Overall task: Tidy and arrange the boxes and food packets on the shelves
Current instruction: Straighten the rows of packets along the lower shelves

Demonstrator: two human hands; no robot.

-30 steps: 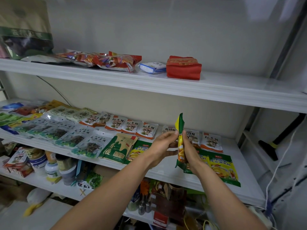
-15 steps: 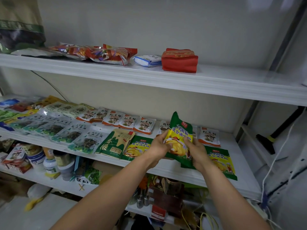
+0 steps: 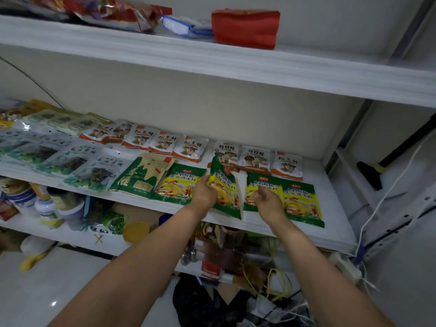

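With the left hand (image 3: 204, 192), grips the packet (image 3: 224, 185) by its left edge, fingers curled round it. With the right hand (image 3: 269, 201), holds nothing, fingers loosely curled just above the twin packets (image 3: 299, 199) to the right. Holds the packet tilted: lower end at the front of the shelf (image 3: 295, 232), upper end raised over the sachets (image 3: 257, 156) behind. Sits it in the gap between a matching packet (image 3: 179, 182) on the left and the twin packets. Looks like the placing step: laying this one flat into the front row. Next calls for lowering the top end, squaring the edges with both neighbours, leaving the sachets uncovered, then letting go. Could use the right hand to press it flat. Probably slick film, so may slide towards the lip if set down crooked.
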